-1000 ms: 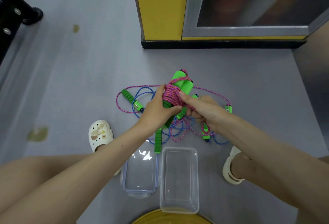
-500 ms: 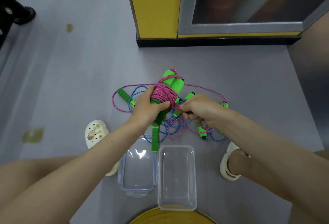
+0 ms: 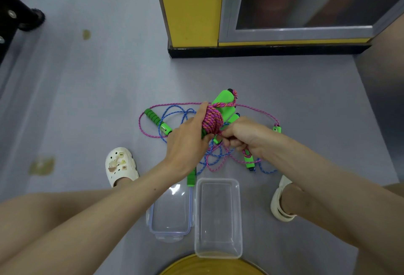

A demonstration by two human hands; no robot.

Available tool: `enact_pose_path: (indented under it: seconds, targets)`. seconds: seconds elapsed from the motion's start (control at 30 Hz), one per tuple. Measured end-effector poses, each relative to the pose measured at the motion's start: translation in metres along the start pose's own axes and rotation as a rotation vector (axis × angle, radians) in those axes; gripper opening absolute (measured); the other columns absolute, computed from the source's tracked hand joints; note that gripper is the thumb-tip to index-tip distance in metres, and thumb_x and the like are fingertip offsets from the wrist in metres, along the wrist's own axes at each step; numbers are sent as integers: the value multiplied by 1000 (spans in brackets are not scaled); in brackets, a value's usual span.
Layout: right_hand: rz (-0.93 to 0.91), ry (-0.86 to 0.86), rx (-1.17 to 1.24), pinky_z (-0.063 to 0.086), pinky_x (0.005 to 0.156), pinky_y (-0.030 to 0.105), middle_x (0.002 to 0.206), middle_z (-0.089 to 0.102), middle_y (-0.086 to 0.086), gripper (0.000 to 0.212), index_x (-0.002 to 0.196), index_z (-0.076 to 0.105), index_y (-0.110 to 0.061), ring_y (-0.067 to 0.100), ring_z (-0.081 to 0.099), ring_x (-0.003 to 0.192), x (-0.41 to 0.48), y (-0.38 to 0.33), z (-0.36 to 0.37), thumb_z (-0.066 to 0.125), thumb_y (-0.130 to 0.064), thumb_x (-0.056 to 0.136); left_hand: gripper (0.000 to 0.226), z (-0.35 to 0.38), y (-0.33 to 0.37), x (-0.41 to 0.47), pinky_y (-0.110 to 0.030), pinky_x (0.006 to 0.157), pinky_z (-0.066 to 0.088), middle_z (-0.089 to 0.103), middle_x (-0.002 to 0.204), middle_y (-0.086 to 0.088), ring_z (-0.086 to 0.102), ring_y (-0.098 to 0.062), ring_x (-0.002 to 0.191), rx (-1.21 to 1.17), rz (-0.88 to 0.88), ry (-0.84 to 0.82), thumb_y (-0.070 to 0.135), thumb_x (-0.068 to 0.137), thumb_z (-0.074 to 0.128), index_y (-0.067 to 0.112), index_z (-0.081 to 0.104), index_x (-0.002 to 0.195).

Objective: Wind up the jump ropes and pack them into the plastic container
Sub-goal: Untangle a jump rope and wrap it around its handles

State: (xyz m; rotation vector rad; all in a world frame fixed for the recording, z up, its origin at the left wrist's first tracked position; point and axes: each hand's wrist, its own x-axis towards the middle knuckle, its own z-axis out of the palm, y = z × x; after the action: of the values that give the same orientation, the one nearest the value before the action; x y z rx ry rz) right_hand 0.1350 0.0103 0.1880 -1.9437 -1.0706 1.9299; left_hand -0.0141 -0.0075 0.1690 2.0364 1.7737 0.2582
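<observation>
My left hand (image 3: 188, 141) grips a bundle of pink rope (image 3: 211, 120) wound around two green handles (image 3: 223, 102), held above the floor. Just to its right, my right hand (image 3: 242, 136) pinches the pink rope's loose end close against the bundle. Under my hands, loose pink and blue ropes (image 3: 215, 161) lie tangled on the grey floor, with further green handles at the left (image 3: 156, 121) and right (image 3: 249, 161). The clear plastic container (image 3: 218, 253) stands open and empty near my feet, its lid (image 3: 169, 232) flat on its left.
A yellow cabinet with a glass door (image 3: 192, 8) stands ahead. My two white clogs (image 3: 120, 165) flank the ropes. A yellow round rim (image 3: 212, 267) shows at the bottom edge. A black wheeled frame (image 3: 19, 17) sits at the far left.
My right hand has drawn in against the lower side of the bundle with the rope end. The left hand keeps its grip on the bundle.
</observation>
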Motion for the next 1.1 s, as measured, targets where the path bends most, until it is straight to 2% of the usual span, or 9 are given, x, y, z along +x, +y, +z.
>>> enact_pose_path:
  seconds: [0.2,0.37,0.53,0.67,0.77,0.83,0.93,1.0,1.1]
  targets:
    - [63,62,61,18,31,15,53,49,6,28,65,52,-3,4,28,27,1,-1,-6,47,0,92,80,-1,-5,2,-38,78,50,60,124,-4,59,-26,109,-3,1,-8,39,90,61,35,10,152]
    - [-21,28,-45,21,35,18,50,49,4,31,63,55,-5,5,30,30,0,-1,2,52,-8,94,78,4,-6,-2,-36,64,44,58,118,-3,61,-30,95,126,79,14,37,93,56,35,6,152]
    - [-102,4,-140,23,35,17,32,40,-9,41,63,55,-10,6,31,30,-7,-3,9,64,-42,86,80,6,-4,-5,-37,67,47,53,126,-4,60,-28,97,70,81,52,27,90,59,25,10,153]
    - [-109,86,-49,25,40,20,39,42,-4,55,60,53,-13,11,33,37,0,-2,9,62,-65,76,98,11,-1,-7,-40,83,48,41,138,-2,48,-26,117,-133,83,-30,25,80,70,26,6,154]
    - [-144,124,-1,26,40,21,39,45,-3,53,60,54,-13,11,35,38,3,-1,5,64,-63,76,103,12,1,-1,-46,104,37,30,146,-3,37,-29,126,-392,62,-150,26,72,71,28,8,153]
    - [-169,145,32,26,39,20,40,43,-3,50,62,55,-12,11,34,38,5,-1,3,67,-58,76,98,8,4,1,-44,109,34,30,143,2,35,-26,129,-595,-1,-204,29,67,64,35,15,151]
    - [-199,140,103,26,37,19,45,47,2,44,66,58,-9,11,32,37,6,-1,0,66,-49,81,75,-5,5,5,-34,106,40,40,133,1,43,-17,124,-840,-105,-188,22,75,67,33,38,143]
    - [-211,108,125,26,37,17,54,51,7,42,73,61,-5,9,32,37,5,-1,-3,63,-45,86,62,-12,4,8,-31,96,49,46,129,-1,53,-20,117,-992,-208,-183,9,82,69,28,47,137]
    - [-238,22,197,25,38,17,61,44,9,42,91,63,-2,9,28,42,5,0,-7,59,-44,88,69,-16,1,11,-35,84,56,58,122,-5,64,-22,104,-1219,-407,-288,10,75,77,24,47,136]
